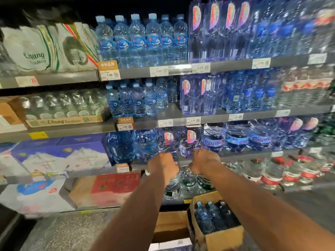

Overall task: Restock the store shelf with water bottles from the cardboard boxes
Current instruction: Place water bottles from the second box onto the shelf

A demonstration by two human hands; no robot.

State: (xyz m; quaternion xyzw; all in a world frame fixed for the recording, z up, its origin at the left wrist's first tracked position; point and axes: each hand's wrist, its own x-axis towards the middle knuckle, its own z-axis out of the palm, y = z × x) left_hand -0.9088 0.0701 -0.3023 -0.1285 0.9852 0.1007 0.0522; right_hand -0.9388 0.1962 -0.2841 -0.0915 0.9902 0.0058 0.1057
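The left grip (163, 164) and the right grip (204, 161) reach forward side by side, a little apart. Their backs face the camera, up against the lower front of a wrapped pack of bottles (178, 140) with pink labels. The fingers are hidden behind the knuckles and blurred, so I cannot tell whether either grip is spread flat on the wrap or curled into it. The pack stands at the front edge of the third shelf (253, 153) from the top. Big blue bottles (119, 147) stand just to its left and round jugs (235, 136) just to its right.

Below the right forearm, on the floor (72, 232) near the foot of the shelving, an open cardboard box (217, 234) holds dark blue water bottles (212, 216) standing upright. A second cardboard box (172, 225) sits touching its left side.

The two shelves above carry rows of small capped bottles (137, 40), with price tags (159, 71) along the front rails. Toward the left end lie white Chang packs (36, 49) and, lower down, purple cartons (59, 154).
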